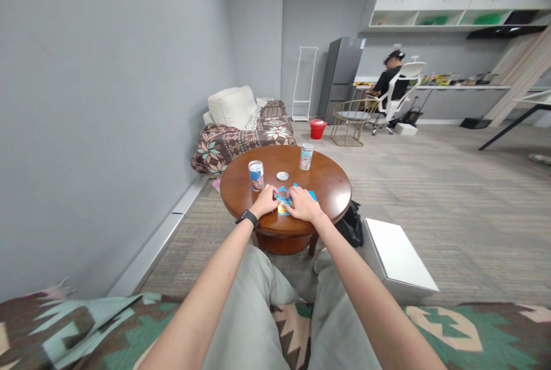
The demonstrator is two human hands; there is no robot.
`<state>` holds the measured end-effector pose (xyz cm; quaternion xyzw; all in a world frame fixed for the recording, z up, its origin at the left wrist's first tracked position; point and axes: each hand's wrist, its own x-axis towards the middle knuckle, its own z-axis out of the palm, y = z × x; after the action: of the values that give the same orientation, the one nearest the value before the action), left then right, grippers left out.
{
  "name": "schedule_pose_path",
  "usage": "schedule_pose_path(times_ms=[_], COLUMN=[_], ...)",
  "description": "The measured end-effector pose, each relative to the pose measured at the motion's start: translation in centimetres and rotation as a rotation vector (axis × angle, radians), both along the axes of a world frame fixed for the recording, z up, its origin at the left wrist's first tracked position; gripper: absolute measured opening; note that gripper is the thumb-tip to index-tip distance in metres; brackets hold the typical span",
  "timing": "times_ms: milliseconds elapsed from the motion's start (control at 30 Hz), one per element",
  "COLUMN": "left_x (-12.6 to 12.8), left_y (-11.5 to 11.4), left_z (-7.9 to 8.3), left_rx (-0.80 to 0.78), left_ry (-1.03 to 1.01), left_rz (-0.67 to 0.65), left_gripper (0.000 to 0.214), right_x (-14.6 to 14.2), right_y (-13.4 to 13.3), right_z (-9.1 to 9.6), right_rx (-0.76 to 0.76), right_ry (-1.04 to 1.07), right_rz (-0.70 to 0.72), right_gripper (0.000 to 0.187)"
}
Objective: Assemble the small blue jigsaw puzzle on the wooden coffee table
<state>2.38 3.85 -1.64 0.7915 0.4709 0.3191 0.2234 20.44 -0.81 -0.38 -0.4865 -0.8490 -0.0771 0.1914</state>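
Observation:
On the round brown table point(235, 172), blue and yellow jigsaw pieces point(283, 208) lie flat between my hands, some of them joined. My left hand point(267, 201) is at their left edge, fingers curled and pressed onto a piece. From the right, my right hand point(302, 203) bends its fingers down onto the pieces and hides part of them; more blue shows behind it. A blue printed can point(256, 177) without its lid stands beyond my left hand. The round silver lid point(283, 176) lies behind the pieces. Farther back stands a light-blue and pink can point(306, 158), its top covered.
A white box point(400, 249) and a black bag point(353, 225) are on the floor right of the table. A sofa point(245, 137) with a patterned cover stands behind left. Farther off are a red bucket point(317, 129), a gold-framed chair point(353, 123) and a seated person point(390, 80).

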Motion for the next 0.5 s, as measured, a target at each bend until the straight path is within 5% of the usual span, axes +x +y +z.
schedule_pose_path(times_ms=[300,500], left_x=[-0.38,-0.37], left_y=[-0.2,-0.26], left_z=[0.11,0.22], left_rx=[-0.056,0.024], left_ry=[-0.218,-0.17], left_rz=[0.011,0.096], left_gripper=[0.004,0.022], right_x=[0.0,-0.02], right_y=[-0.24,-0.29], right_z=[0.32,0.4], right_rx=[-0.013,-0.046], right_ry=[-0.033,-0.021], right_rz=[0.013,-0.017], right_gripper=[0.027,0.033])
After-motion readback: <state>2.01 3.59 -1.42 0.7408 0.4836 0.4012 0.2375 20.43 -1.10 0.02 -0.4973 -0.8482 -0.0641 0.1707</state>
